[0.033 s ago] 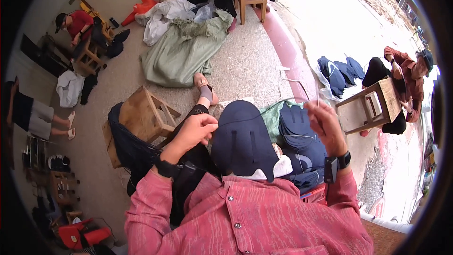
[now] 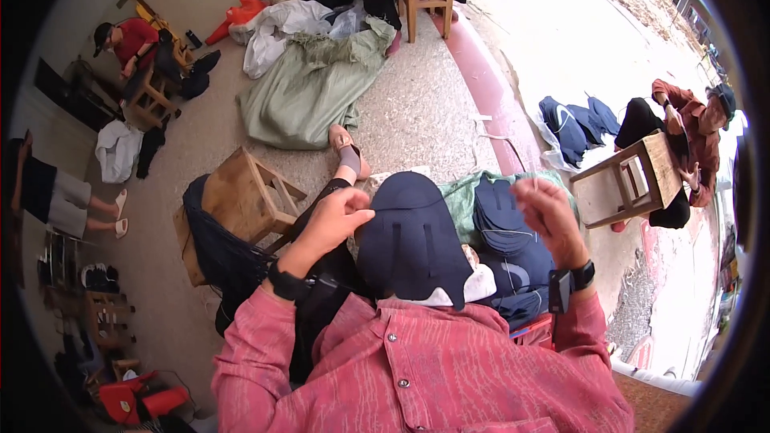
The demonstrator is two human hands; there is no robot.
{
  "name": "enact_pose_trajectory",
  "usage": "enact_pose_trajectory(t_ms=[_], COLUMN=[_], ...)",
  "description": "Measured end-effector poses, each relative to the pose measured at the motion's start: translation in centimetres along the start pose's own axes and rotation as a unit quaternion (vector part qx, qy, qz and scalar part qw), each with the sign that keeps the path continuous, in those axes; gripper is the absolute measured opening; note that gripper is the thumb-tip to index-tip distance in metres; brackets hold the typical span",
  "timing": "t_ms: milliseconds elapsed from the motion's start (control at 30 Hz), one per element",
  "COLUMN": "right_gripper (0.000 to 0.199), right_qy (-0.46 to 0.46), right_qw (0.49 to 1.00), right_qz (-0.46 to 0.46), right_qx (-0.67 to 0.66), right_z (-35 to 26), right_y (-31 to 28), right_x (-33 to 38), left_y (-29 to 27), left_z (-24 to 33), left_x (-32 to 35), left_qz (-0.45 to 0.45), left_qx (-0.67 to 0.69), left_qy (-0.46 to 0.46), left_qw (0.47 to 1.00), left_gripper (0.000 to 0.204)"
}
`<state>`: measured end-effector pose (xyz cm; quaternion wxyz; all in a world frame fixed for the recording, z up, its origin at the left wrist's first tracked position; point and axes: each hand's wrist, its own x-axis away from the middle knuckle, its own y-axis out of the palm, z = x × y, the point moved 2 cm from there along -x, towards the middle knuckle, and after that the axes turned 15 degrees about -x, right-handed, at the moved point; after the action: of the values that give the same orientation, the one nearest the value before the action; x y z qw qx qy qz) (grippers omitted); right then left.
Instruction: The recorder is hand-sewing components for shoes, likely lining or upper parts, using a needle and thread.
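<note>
A navy fabric piece (image 2: 413,273), rounded at the top with two dark slits and a curved line across it, lies over my lap. My left hand (image 2: 341,215) hovers at its upper left edge, thumb and forefinger closed in a pinch. Off to the right, my right hand (image 2: 553,212) is raised above a stack of similar navy pieces (image 2: 505,220), its fingers pinched together. What either pinch holds is too small to make out. White cloth (image 2: 480,285) shows under the fabric piece's lower right edge.
Left of my knee stands a wooden stool (image 2: 237,200) draped with dark cords (image 2: 216,232). A green sack (image 2: 309,104) lies ahead on the floor. One person (image 2: 694,140) sits at a stool (image 2: 634,180) on the right; others are farther back and left.
My right hand has moved slightly left. The dark thread that ran from the fabric piece toward my right hand no longer shows clearly. My left hand has shifted very little.
</note>
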<state>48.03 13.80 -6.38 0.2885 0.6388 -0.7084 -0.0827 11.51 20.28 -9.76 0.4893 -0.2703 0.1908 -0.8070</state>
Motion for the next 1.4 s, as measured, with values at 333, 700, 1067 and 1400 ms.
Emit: enact_pose_trajectory(t_ms=[333,700,1067,1400], right_gripper=[0.015,0.018,0.019,0.042], right_qy=[0.113,0.069,-0.061,0.017], right_qw=[0.969,0.988,0.994,0.960], right_qz=[-0.155,-0.058,-0.081,-0.134], right_qx=[0.156,0.129,-0.031,0.244], right_z=[4.9,4.7,0.2,10.3], right_y=[0.5,0.9,2.1,4.7], right_x=[1.1,0.6,2.6,-3.4], left_y=[3.0,-1.9,-1.3,6.7], left_z=[0.3,3.9,2.6,-1.3], left_x=[-6.3,-3.2,4.2,4.4], left_qz=[0.096,-0.104,0.025,-0.142], left_qx=[-0.161,0.086,0.508,0.319], left_qy=[0.069,-0.047,-0.127,-0.154], left_qw=[0.980,0.990,0.852,0.924], left_gripper=[0.031,0.023,0.024,0.040])
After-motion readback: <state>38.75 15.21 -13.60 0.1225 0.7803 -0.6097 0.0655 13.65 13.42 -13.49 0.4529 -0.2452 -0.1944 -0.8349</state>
